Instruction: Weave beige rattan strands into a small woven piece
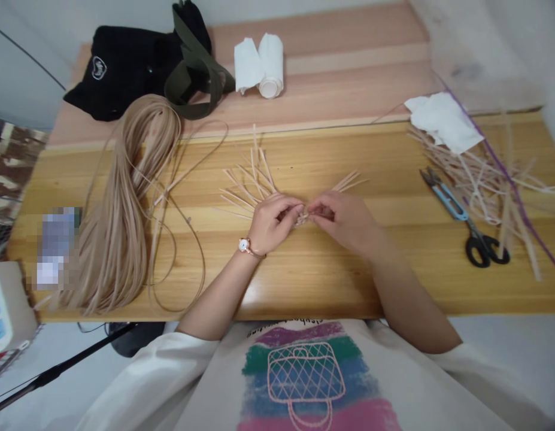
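Note:
Between my two hands, over the middle of the table, is a small woven piece (302, 219) of beige strips. Loose strip ends (250, 182) fan out beyond my left hand, and a few more strips (348, 181) stick out past my right hand. My left hand (273, 222) pinches the piece with thumb and fingers; a watch (244, 245) is on that wrist. My right hand (344, 220) is closed too, its thumb and fingertips pinching the piece from the right. The fingers cover most of the weave.
A long bundle of beige strips (120, 221) lies at left, with loops trailing rightward. Black-handled scissors (481, 242), light-blue snips (445, 194), cut strips (479, 173) and crumpled tissue (448, 123) lie at right. Behind are a black bag (129, 66) and a white paper roll (272, 66).

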Demonstrator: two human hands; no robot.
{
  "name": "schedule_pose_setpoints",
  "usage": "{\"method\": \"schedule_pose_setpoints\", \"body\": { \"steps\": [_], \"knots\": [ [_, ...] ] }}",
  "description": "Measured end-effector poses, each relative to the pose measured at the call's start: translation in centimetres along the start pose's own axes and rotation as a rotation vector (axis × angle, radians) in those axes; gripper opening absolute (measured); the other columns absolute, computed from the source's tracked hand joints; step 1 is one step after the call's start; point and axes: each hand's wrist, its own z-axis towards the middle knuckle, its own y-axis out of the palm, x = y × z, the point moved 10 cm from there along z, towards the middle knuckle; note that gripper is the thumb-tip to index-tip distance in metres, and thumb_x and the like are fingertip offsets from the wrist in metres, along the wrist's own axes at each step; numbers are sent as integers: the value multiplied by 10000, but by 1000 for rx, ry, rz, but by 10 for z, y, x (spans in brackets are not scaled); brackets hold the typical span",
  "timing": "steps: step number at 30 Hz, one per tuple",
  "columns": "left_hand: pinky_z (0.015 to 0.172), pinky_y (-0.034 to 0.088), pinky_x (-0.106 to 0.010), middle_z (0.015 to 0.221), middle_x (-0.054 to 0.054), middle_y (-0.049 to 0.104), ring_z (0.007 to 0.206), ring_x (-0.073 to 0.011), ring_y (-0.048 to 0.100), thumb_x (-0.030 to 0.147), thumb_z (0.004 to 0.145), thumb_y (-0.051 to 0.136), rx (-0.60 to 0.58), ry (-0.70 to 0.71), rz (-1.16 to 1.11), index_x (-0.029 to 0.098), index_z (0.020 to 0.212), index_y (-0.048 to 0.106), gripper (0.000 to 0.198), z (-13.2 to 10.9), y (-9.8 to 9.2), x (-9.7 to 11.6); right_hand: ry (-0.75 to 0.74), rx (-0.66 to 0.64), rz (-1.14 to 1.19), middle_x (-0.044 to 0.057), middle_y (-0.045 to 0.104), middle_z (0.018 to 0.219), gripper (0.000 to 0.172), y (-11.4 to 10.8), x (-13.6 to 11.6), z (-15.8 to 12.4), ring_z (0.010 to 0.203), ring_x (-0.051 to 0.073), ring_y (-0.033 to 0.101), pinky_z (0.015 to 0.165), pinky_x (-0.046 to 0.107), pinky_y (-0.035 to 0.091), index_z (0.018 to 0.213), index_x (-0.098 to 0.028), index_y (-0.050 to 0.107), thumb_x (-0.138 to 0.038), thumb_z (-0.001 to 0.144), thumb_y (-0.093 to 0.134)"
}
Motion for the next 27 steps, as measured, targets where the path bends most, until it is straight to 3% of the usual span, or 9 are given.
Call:
{"method": "schedule_pose_setpoints", "body": {
  "steps": [7,12,18,21,27],
  "knots": [
    [618,439,-233,697,-38,658,656,-112,568,224,844,538,-39,-10,30,143,799,667,159,1,3,0,-46,-15,89,5,549,660,250,1,4,1,593,112,485,581,233,371,822,-169,690,-82,735,473],
    [639,446,-236,733,-45,673,696,-117,590,219,832,558,-53,-29,24,142,800,665,135,2,3,0,-23,-112,137,11,576,674,373,9,9,1,648,128,526,649,256,405,866,-200,724,-59,738,403],
    [646,452,-226,724,-36,672,693,-111,593,206,822,571,-21,-40,16,146,803,674,120,3,-1,-3,84,-86,185,14,648,739,354,6,15,0,629,128,544,637,257,421,977,-175,688,-84,742,439],
    [654,460,-226,742,-45,682,707,-114,602,199,818,572,-17,-26,7,138,803,674,121,2,-2,-2,-10,-95,145,37,665,811,345,7,10,0,719,145,579,690,272,439,954,-183,704,-89,776,423],
    [673,475,-251,760,-58,699,710,-129,623,210,827,541,29,-104,-46,137,757,670,164,0,-6,-13,-154,-206,-1,51,674,947,434,19,-1,-6,873,175,602,787,317,448,1138,-223,626,-85,823,361]
  ]
}}
